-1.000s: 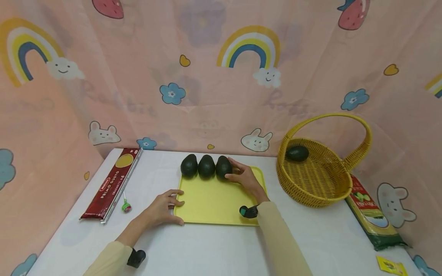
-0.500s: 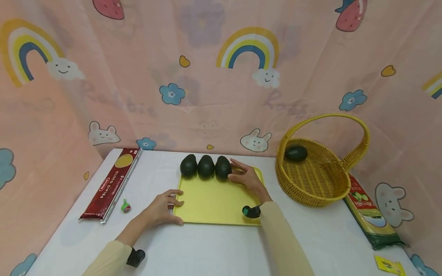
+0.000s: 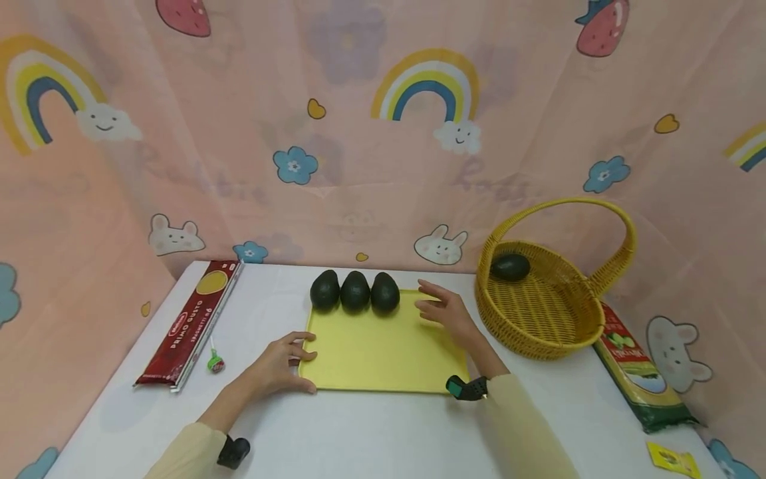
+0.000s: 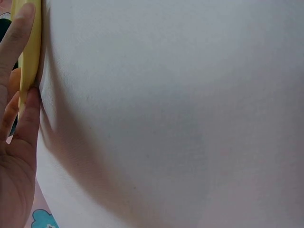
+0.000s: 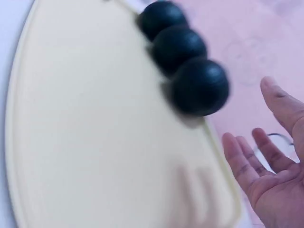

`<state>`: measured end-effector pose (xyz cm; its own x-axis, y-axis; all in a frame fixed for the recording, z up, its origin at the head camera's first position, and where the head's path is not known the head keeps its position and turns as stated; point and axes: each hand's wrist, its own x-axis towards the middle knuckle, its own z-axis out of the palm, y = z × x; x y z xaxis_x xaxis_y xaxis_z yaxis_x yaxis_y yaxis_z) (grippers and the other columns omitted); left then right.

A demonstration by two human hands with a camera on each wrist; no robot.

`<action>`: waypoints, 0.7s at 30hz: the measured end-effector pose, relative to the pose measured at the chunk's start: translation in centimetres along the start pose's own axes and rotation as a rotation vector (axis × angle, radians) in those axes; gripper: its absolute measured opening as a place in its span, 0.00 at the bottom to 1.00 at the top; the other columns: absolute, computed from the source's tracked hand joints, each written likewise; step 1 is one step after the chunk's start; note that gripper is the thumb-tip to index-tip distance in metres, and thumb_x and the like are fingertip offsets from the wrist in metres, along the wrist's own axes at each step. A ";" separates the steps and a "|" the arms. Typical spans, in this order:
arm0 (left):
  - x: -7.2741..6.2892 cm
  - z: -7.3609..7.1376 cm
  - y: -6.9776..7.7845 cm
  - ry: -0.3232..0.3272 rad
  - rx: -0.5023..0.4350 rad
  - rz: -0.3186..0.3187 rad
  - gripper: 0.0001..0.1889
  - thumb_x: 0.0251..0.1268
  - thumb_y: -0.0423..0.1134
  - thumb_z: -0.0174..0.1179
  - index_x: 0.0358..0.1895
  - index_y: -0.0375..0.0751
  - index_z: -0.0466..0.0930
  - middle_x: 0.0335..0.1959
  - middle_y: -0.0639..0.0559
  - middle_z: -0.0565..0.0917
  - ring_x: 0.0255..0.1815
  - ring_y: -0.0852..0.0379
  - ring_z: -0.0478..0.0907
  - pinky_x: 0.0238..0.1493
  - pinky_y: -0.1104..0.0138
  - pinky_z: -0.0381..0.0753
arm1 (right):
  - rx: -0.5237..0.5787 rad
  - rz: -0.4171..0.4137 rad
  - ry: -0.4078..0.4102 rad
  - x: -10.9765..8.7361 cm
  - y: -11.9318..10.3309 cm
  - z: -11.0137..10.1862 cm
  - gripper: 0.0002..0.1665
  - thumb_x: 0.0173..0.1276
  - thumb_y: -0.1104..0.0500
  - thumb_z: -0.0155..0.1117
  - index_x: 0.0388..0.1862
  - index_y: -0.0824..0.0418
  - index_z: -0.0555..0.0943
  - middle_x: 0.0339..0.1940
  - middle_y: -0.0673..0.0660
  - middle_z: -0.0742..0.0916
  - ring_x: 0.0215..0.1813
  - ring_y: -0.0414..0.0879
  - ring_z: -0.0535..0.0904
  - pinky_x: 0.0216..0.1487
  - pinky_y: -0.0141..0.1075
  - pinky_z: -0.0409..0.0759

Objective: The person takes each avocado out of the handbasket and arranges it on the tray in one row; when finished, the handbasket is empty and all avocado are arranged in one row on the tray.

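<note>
A yellow tray (image 3: 383, 352) lies on the table with three dark avocados in a row along its back edge: a left one (image 3: 325, 291), a middle one (image 3: 356, 292) and a right one (image 3: 385, 293). My left hand (image 3: 284, 363) holds the tray's left side near the front corner, fingertips over the rim and thumb at the front edge. Over the tray's right part is my right hand (image 3: 447, 315), its fingers loosely spread, apart from the right avocado. In the right wrist view nothing lies between the fingers of the right hand (image 5: 266, 166).
A yellow wicker basket (image 3: 541, 319) with a tall handle stands at the right, one avocado (image 3: 510, 267) inside. Behind it lies a red and green package (image 3: 643, 372), with a small yellow packet (image 3: 673, 460) in front. A spaghetti pack (image 3: 188, 326) and a lollipop (image 3: 215, 362) lie at left.
My right hand has let go of the right avocado and moved right, away from it. The three avocados stay in their row, and my left hand remains at the tray's edge.
</note>
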<state>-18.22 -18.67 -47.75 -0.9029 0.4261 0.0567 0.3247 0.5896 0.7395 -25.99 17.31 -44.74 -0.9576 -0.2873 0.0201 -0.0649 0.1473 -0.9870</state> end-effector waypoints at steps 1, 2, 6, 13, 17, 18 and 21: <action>-0.1 0.0 0.0 0.000 -0.003 -0.004 0.34 0.33 0.46 0.80 0.46 0.27 0.84 0.61 0.42 0.72 0.62 0.34 0.70 0.53 0.64 0.80 | 0.012 -0.001 -0.002 -0.6 -0.4 -0.5 0.35 0.70 0.62 0.60 0.73 0.64 0.61 0.70 0.70 0.66 0.63 0.63 0.71 0.57 0.42 0.80; -0.1 0.0 0.0 0.000 -0.009 -0.009 0.34 0.33 0.46 0.80 0.46 0.27 0.84 0.61 0.42 0.72 0.62 0.34 0.70 0.54 0.63 0.80 | 0.015 -0.002 -0.001 -1.2 -0.8 -1.0 0.34 0.71 0.61 0.60 0.73 0.63 0.62 0.70 0.69 0.66 0.64 0.63 0.71 0.57 0.41 0.80; 0.0 0.0 0.0 0.006 0.001 -0.005 0.34 0.32 0.47 0.80 0.46 0.28 0.84 0.61 0.43 0.72 0.61 0.36 0.71 0.53 0.64 0.81 | 0.054 -0.038 0.013 -3.6 -2.2 -3.8 0.33 0.71 0.60 0.60 0.73 0.63 0.63 0.69 0.65 0.70 0.62 0.52 0.75 0.55 0.35 0.81; 0.0 0.0 -0.2 0.002 0.023 0.014 0.34 0.34 0.48 0.80 0.46 0.27 0.84 0.61 0.41 0.73 0.61 0.36 0.71 0.53 0.64 0.81 | 0.140 -0.126 0.090 -6.5 -3.7 -10.1 0.28 0.74 0.61 0.54 0.71 0.59 0.66 0.58 0.44 0.79 0.55 0.36 0.79 0.53 0.32 0.81; -0.1 -0.1 -0.2 0.002 0.004 0.010 0.34 0.33 0.46 0.80 0.46 0.27 0.84 0.61 0.41 0.72 0.61 0.36 0.71 0.53 0.64 0.81 | 0.229 -0.089 0.150 -6.2 -3.9 -13.3 0.29 0.74 0.61 0.53 0.73 0.55 0.65 0.57 0.44 0.78 0.52 0.33 0.79 0.50 0.28 0.82; -0.1 -0.1 -0.2 0.004 0.000 0.011 0.34 0.33 0.46 0.80 0.46 0.27 0.84 0.61 0.41 0.72 0.61 0.35 0.71 0.53 0.64 0.81 | 0.249 -0.072 0.163 -6.0 -3.9 -14.0 0.31 0.74 0.61 0.54 0.74 0.54 0.63 0.56 0.44 0.78 0.52 0.32 0.79 0.49 0.27 0.82; 0.0 0.0 -0.1 0.004 -0.014 0.016 0.33 0.33 0.45 0.80 0.46 0.27 0.84 0.61 0.41 0.72 0.61 0.35 0.71 0.53 0.65 0.81 | 0.250 0.014 0.203 -5.1 -3.8 -15.9 0.38 0.73 0.59 0.55 0.78 0.55 0.53 0.57 0.42 0.74 0.54 0.30 0.75 0.49 0.25 0.81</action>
<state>-18.22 -18.76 -47.88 -0.8989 0.4325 0.0710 0.3348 0.5731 0.7480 -25.36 33.28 -38.56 -0.9960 -0.0889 0.0125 -0.0040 -0.0947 -0.9955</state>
